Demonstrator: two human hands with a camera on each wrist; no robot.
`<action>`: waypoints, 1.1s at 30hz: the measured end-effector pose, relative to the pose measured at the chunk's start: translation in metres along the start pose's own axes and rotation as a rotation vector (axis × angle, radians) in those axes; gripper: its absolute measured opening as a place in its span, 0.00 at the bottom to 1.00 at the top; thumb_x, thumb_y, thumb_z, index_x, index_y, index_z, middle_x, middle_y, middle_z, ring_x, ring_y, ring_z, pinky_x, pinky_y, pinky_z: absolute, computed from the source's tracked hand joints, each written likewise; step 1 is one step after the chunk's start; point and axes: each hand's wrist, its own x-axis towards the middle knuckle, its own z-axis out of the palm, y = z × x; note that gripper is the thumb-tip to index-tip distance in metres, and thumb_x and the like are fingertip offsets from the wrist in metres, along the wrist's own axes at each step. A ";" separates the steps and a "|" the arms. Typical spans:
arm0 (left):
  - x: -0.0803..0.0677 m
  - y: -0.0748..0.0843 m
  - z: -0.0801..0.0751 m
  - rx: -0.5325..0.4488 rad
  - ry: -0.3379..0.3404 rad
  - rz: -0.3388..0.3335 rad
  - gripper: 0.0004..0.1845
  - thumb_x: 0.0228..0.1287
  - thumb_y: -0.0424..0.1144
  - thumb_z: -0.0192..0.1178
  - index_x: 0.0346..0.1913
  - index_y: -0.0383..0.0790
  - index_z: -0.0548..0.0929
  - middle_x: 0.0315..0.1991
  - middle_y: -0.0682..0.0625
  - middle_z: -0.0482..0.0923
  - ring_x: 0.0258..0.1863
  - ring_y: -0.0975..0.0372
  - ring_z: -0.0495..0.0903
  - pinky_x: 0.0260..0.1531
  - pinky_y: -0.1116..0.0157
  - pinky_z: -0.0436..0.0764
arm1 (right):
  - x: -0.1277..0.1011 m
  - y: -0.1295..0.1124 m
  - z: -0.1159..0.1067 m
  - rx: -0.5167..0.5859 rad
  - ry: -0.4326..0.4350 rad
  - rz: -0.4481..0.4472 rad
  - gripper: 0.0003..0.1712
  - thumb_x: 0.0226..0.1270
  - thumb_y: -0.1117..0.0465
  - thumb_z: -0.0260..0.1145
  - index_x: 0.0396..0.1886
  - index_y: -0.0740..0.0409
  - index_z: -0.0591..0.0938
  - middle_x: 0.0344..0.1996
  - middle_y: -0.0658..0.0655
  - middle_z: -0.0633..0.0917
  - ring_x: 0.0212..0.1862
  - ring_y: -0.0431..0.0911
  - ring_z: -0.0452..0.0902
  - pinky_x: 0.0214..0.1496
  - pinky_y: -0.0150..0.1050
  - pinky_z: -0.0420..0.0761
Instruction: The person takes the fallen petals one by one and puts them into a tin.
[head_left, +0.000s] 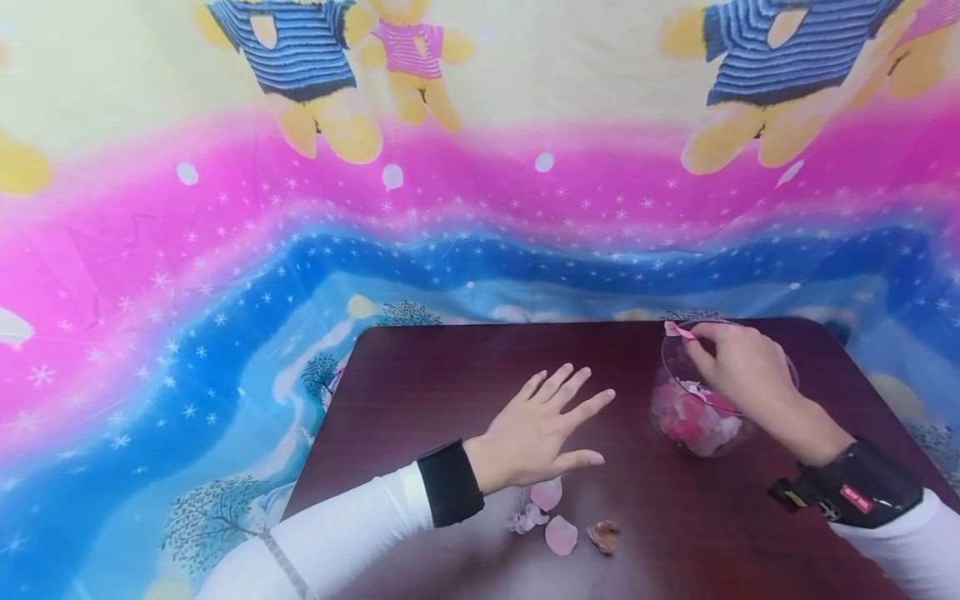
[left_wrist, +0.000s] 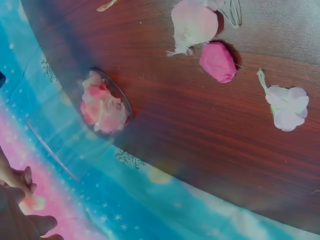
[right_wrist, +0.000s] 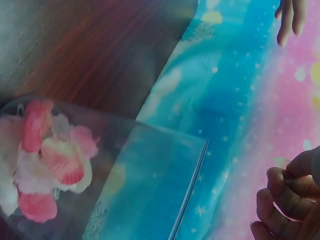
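1. Behind the dark wooden table (head_left: 450, 367) hangs a bright cartoon cloth (head_left: 225, 250); the table's far edge lies just behind the glass bowl (head_left: 672, 367).
2. Many pink and white petals (head_left: 693, 421) already lie in the bowl, so I judge this work well advanced.
3. The right hand (head_left: 738, 367) pinches one pink petal (head_left: 678, 331) over the bowl's rim.
4. The left hand (head_left: 543, 429) lies flat on the table, fingers spread, holding nothing.
5. A few loose petals (head_left: 558, 521) remain near the front edge, with free room between them and the bowl.
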 end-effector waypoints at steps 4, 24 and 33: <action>-0.001 -0.002 0.002 -0.004 0.003 -0.003 0.41 0.72 0.72 0.40 0.82 0.65 0.44 0.83 0.49 0.49 0.83 0.54 0.47 0.79 0.50 0.56 | 0.000 0.011 -0.003 -0.008 -0.051 0.044 0.13 0.72 0.56 0.60 0.45 0.58 0.87 0.15 0.52 0.75 0.20 0.47 0.67 0.18 0.40 0.60; 0.001 -0.003 0.003 0.001 0.001 -0.004 0.41 0.73 0.72 0.39 0.82 0.65 0.44 0.83 0.49 0.49 0.83 0.54 0.48 0.79 0.50 0.56 | -0.001 0.048 0.025 -0.174 -0.455 0.050 0.53 0.71 0.23 0.43 0.73 0.63 0.70 0.73 0.80 0.60 0.75 0.76 0.48 0.72 0.74 0.50; -0.002 -0.012 0.007 0.002 -0.005 -0.040 0.41 0.73 0.72 0.39 0.82 0.65 0.43 0.83 0.49 0.49 0.83 0.54 0.48 0.80 0.50 0.55 | 0.001 0.031 0.024 -0.118 -0.346 -0.007 0.49 0.72 0.28 0.49 0.74 0.63 0.68 0.74 0.79 0.59 0.75 0.75 0.48 0.73 0.75 0.45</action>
